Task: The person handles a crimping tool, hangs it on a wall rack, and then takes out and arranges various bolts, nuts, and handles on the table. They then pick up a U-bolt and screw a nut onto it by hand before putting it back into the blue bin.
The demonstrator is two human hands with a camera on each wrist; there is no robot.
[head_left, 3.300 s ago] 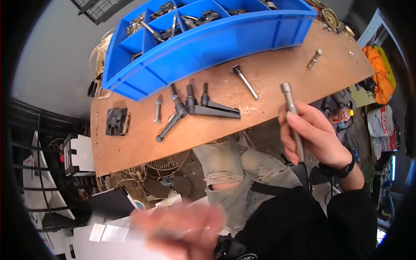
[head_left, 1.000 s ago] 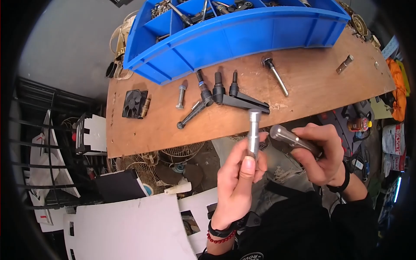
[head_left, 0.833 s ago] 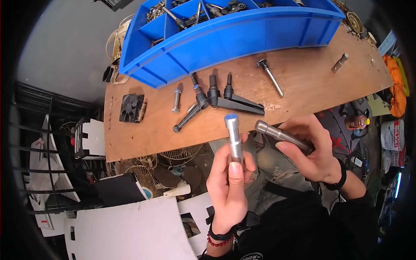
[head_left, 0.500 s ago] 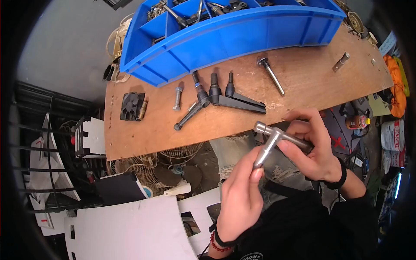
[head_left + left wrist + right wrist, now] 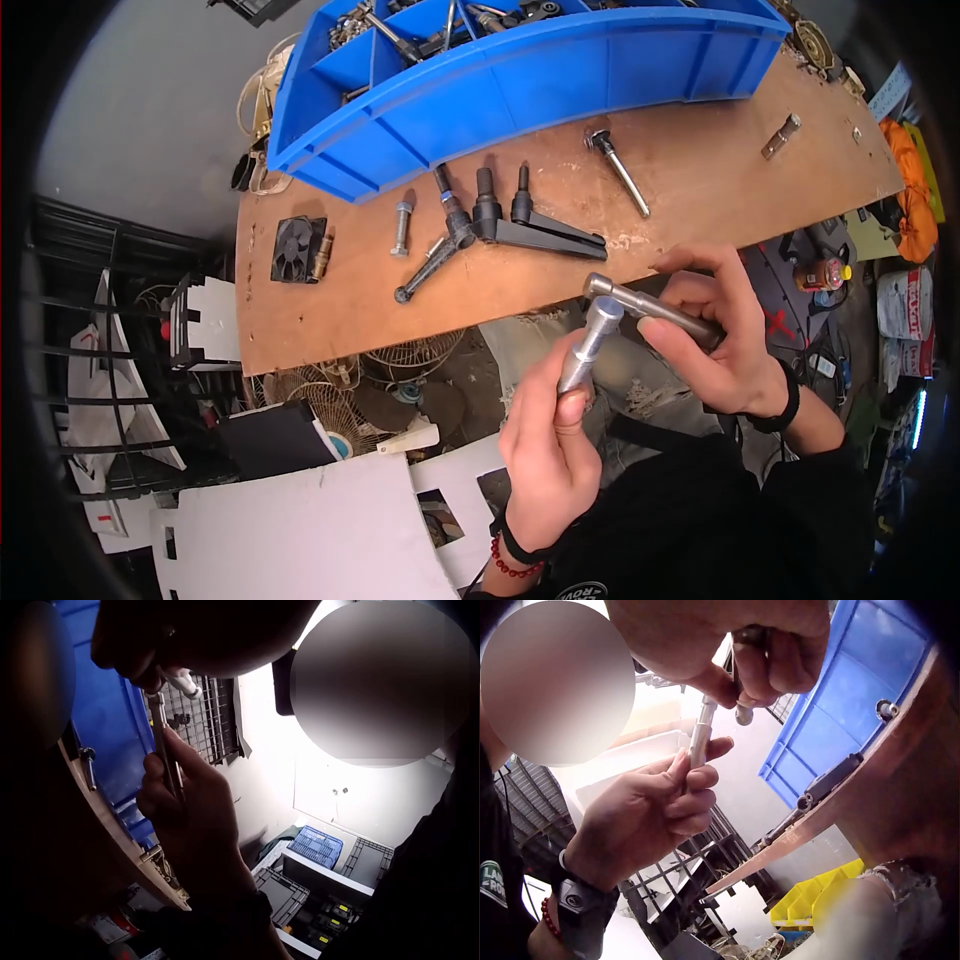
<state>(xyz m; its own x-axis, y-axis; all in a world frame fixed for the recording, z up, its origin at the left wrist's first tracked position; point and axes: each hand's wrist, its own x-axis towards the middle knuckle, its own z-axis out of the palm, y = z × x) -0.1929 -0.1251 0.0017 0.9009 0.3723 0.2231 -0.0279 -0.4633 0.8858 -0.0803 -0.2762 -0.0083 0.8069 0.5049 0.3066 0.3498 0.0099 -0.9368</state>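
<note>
A fan (image 5: pixel 297 249), a brass fitting (image 5: pixel 321 257), a bolt (image 5: pixel 401 230) and three black levers (image 5: pixel 540 237) lay at left and centre on the table (image 5: pixel 330 330), apparently already laid out. Off its near edge, the left hand (image 5: pixel 550 460) gripped a bright pin (image 5: pixel 585 350), fingers curled around its shank. A rod (image 5: pixel 622 178) lay beyond. At right, the right hand (image 5: pixel 735 350) pinched a darker pin (image 5: pixel 655 308) between thumb and curled fingers (the heads sat close; contact could not be told). A socket (image 5: pixel 781 137) lay farther right. The work looked partway: both pins remained unplaced and no join showed. More parts filled the far blue bin (image 5: pixel 520 90); whether any were needed was unclear.
</note>
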